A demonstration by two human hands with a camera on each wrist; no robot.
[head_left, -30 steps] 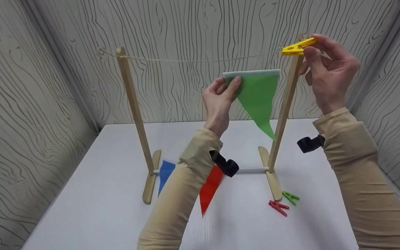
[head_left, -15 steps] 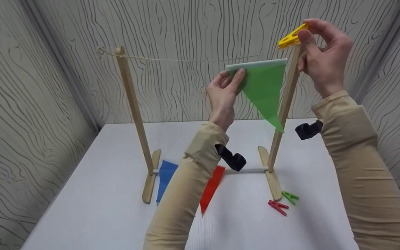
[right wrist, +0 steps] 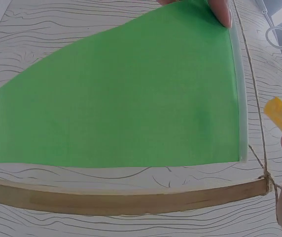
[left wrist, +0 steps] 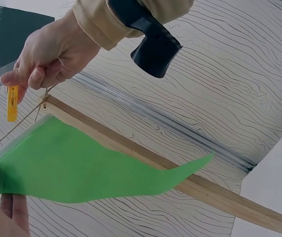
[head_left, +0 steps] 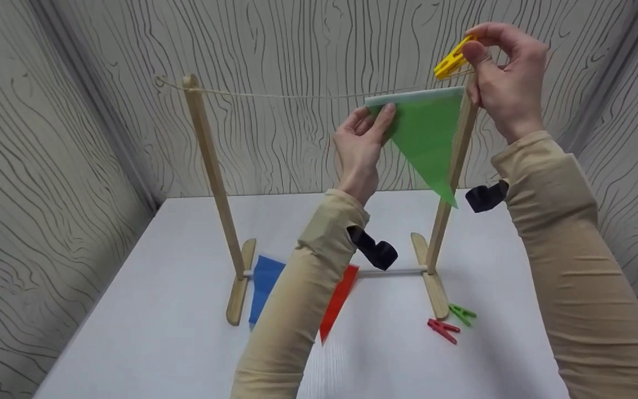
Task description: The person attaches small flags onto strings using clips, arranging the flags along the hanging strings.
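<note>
A green triangular pennant (head_left: 427, 130) with a pale top hem hangs from my left hand (head_left: 360, 147), which pinches the hem's left end between thumb and fingers. The pennant's top edge lies close to the string (head_left: 291, 97) near the right wooden post (head_left: 457, 149); in the right wrist view hem and string appear apart. My right hand (head_left: 513, 83) pinches a yellow clothespin (head_left: 452, 58) by its handle end, above the string and the pennant's right top corner. In the left wrist view the clothespin (left wrist: 13, 103) points down beside the string.
A left wooden post (head_left: 211, 177) holds the string's other end. A blue pennant (head_left: 265, 280) and a red pennant (head_left: 338, 305) lie on the white table, partly behind my left sleeve. A red clothespin (head_left: 443, 331) and a green clothespin (head_left: 463, 314) lie near the right foot.
My left hand has raised the green pennant up and right toward the string. My right hand has moved up and left with the yellow clothespin, which now tilts more steeply downward.
</note>
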